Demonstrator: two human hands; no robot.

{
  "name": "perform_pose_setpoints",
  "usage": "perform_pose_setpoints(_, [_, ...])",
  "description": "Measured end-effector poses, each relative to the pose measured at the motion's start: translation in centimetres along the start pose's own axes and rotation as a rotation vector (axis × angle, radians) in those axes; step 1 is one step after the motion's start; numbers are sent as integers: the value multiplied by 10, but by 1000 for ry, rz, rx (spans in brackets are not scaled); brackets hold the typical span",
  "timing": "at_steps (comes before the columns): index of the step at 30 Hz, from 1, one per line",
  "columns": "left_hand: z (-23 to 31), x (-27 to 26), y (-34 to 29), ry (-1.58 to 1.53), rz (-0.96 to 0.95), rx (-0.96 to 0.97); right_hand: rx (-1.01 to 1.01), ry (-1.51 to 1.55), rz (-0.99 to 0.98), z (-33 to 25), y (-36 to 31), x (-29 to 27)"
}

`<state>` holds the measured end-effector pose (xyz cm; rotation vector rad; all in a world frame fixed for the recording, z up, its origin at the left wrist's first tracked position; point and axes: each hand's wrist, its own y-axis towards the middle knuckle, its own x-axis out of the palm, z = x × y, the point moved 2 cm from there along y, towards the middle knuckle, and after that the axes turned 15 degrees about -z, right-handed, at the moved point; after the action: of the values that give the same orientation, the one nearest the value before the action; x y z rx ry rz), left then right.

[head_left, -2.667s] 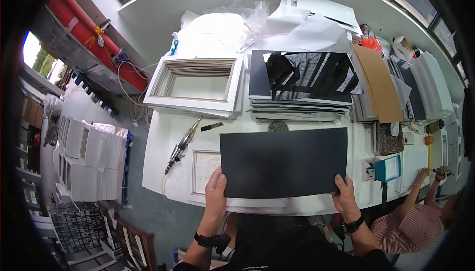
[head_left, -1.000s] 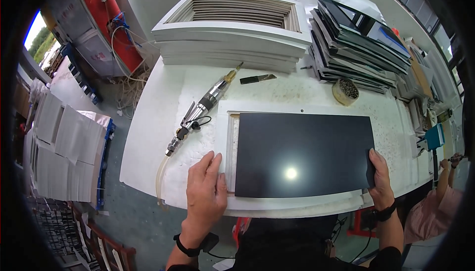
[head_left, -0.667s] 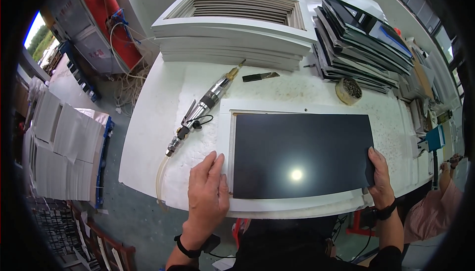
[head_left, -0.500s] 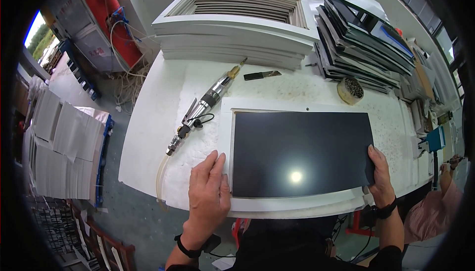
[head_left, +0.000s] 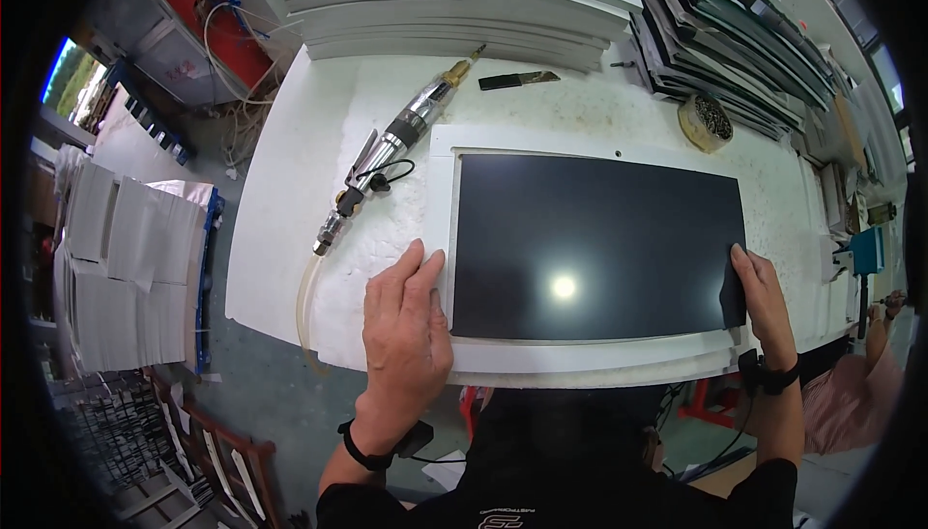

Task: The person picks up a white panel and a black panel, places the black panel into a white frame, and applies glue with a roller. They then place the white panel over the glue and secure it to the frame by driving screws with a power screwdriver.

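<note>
A glossy black flat panel (head_left: 590,249) lies over a white rectangular frame (head_left: 580,363) at the table's near edge. The panel covers the frame's middle, and a round light reflects in it. My right hand (head_left: 764,302) grips the panel's right edge, thumb on top and the other fingers mostly hidden at the side. Along the frame's left side lies my left hand (head_left: 404,321), its fingers stretched out and close together, beside the panel's left edge. A silver pneumatic screwdriver (head_left: 401,133) rests to the left, with a dark-handled blade (head_left: 517,80) farther back.
White frames (head_left: 445,17) are stacked at the back. Dark panels (head_left: 735,41) pile up at the back right, by a round tub of small screws (head_left: 706,123). An air hose (head_left: 302,312) drops over the table's edge. Another person's arm (head_left: 875,345) shows at far right.
The view has tipped, so the table and everything on it sit higher in the picture. Both hands keep about the same places against the panel and frame.
</note>
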<state>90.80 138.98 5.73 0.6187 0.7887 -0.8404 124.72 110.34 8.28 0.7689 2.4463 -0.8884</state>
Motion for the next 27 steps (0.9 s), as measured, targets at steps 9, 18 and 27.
perform_pose_setpoints(9, [8, 1, -7, 60, -9, -60, -70, -885, -22, -30, 14, -8])
perform_pose_setpoints(18, [92, 9, 5, 198, -161, -49, -319, -167, -100, 23, -11, -38])
perform_pose_setpoints(27, [242, 108, 45, 278, -688, 493, -786, -387, -140, 74, -58, -60])
